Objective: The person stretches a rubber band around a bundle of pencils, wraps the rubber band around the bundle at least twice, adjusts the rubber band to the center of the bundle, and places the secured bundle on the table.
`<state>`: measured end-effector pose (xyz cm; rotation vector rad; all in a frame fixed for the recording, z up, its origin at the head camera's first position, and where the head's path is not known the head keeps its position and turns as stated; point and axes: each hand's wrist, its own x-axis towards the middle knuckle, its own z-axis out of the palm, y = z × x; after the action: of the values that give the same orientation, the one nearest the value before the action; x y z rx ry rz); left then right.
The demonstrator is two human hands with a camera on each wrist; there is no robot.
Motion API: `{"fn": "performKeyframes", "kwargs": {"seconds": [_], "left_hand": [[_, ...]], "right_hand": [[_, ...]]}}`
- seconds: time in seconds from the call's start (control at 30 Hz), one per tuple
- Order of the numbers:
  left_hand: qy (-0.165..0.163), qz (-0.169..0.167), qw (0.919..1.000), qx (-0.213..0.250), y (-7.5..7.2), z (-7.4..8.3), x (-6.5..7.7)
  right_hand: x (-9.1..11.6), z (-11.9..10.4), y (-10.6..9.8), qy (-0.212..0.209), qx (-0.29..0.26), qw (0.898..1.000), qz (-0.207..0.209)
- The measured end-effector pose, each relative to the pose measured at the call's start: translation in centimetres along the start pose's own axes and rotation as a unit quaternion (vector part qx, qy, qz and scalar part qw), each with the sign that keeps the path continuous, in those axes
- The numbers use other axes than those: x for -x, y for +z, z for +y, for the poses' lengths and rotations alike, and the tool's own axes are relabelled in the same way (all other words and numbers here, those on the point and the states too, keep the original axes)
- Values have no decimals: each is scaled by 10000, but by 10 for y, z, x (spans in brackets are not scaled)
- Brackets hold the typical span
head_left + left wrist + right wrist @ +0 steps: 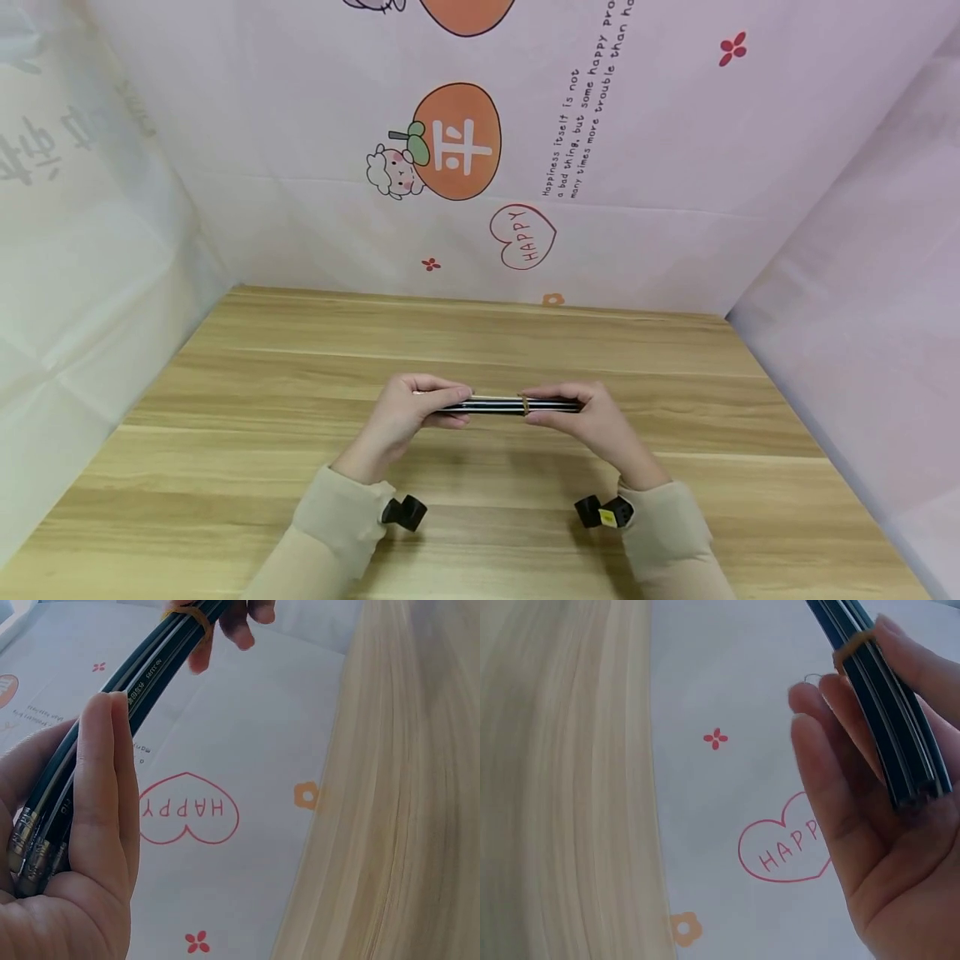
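A bundle of dark green pencils (491,406) with pale stripes is held level above the table between both hands. My left hand (408,412) grips the end with metal ferrules and erasers (34,851), thumb on one side and fingers on the other. At the other end, my right hand (588,417) holds the bundle between thumb and fingers, the pencil ends (921,796) near its palm. A tan rubber band (525,405) wraps the bundle close to the right fingertips. How many pencils there are cannot be told.
Beneath the hands spreads a wood-grain tabletop (480,483). A white printed sheet (637,250) stands along its back edge, with plain white sheets (82,275) at the sides. Small black cameras (405,512) sit on both wrists.
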<state>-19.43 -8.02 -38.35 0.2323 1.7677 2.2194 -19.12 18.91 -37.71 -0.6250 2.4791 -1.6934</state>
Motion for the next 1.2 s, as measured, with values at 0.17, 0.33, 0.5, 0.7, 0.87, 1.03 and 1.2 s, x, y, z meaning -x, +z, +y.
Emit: {"fn": "performKeyframes", "kwargs": {"seconds": [0.17, 0.33, 0.5, 0.7, 0.87, 1.03, 1.2], "left_hand": [[-2, 123, 9999, -14, 0, 0, 0], [58, 83, 9999, -57, 2, -1, -1], [73, 21, 9999, -73, 7, -1, 0], [57, 56, 9999, -113, 9, 0, 1], [152, 15, 9997, -207, 10, -4, -2], [144, 40, 9996, -224, 7, -5, -2], [95, 116, 9996, -255, 5, -2, -2]], "right_hand": [[0, 0, 1, 81, 176, 9998, 71], [-1, 0, 6, -101, 166, 9998, 52], [-2, 1, 10, -507, 231, 9984, -120], [-3, 1, 12, -1094, 788, 9909, -35], [-4, -2, 15, -1853, 1828, 9654, 173], [-3, -5, 17, -2027, 2232, 9530, 292], [-1, -8, 14, -1744, 2131, 9607, 354]]}}
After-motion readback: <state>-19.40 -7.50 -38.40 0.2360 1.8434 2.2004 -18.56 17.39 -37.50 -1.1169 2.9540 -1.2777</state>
